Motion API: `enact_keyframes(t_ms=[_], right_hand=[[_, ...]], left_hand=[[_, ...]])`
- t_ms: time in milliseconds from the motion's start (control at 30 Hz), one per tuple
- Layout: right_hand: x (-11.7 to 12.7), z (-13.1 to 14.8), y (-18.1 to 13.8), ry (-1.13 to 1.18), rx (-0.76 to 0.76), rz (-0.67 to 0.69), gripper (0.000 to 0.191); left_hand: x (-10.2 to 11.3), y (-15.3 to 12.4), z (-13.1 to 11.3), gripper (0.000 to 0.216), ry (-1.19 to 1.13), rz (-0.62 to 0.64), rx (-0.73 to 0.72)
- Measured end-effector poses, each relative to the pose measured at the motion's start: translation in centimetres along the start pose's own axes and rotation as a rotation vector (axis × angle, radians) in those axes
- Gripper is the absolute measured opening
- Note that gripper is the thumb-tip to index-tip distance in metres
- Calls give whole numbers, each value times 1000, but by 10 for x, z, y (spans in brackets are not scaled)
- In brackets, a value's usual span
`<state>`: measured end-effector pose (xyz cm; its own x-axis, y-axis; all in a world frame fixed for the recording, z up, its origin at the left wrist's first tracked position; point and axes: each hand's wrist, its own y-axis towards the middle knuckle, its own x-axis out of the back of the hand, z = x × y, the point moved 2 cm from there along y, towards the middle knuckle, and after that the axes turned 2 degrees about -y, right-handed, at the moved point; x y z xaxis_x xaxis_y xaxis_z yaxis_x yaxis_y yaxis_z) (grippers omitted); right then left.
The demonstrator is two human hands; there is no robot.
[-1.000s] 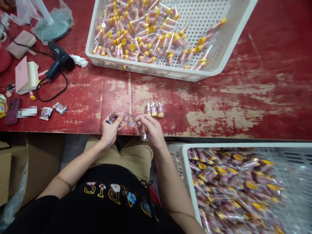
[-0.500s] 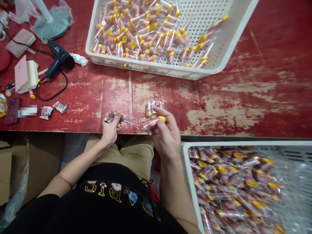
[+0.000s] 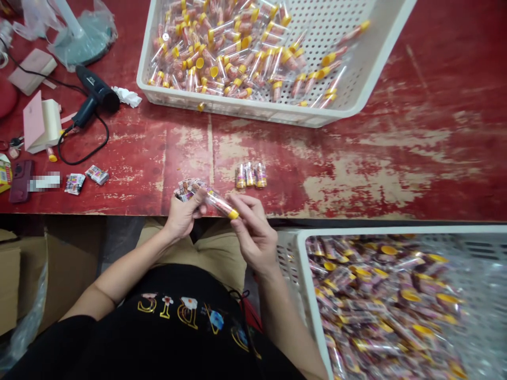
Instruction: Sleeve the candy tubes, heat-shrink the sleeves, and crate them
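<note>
My left hand (image 3: 182, 214) is closed on a small stack of printed labels (image 3: 187, 188) at the near edge of the red table (image 3: 396, 158). My right hand (image 3: 253, 232) pinches a clear tube with a yellow cap (image 3: 222, 205), its open end meeting the labels at my left fingers. Three short filled tubes (image 3: 250, 175) lie side by side on the table just beyond my hands.
A white perforated basket (image 3: 348, 108) of yellow-capped tubes sits at the back. A second white basket (image 3: 312, 316) of wrapped tubes is at my lower right. A heat gun (image 3: 95, 92) with its cord, a pink box (image 3: 39, 124), small packets (image 3: 85, 179) and a phone (image 3: 19, 180) lie left.
My right hand picked a yellow-capped tube from beside the three tubes and brought it back left to the labels in my left hand.
</note>
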<state>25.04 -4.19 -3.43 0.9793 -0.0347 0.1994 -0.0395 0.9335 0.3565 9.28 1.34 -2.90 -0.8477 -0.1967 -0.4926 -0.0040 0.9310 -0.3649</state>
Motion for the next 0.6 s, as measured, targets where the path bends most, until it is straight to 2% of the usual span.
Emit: enact_keyframes(t_ms=[100,300,467,600], right_hand=[[-4,1,1,19,-1,43,50],[-14,3,4,62,-14,-192,45],[-16,9,5,105,-103,-219,35],[-17,10,4,60,-119,-337,22]], left_hand=[[-4,-6,0,58,17,34,42],[-9,-12,1,57,52,54,29],[-7,-15,3,62,65,41,-27],[-6,-19,7,65,51,60,-34]])
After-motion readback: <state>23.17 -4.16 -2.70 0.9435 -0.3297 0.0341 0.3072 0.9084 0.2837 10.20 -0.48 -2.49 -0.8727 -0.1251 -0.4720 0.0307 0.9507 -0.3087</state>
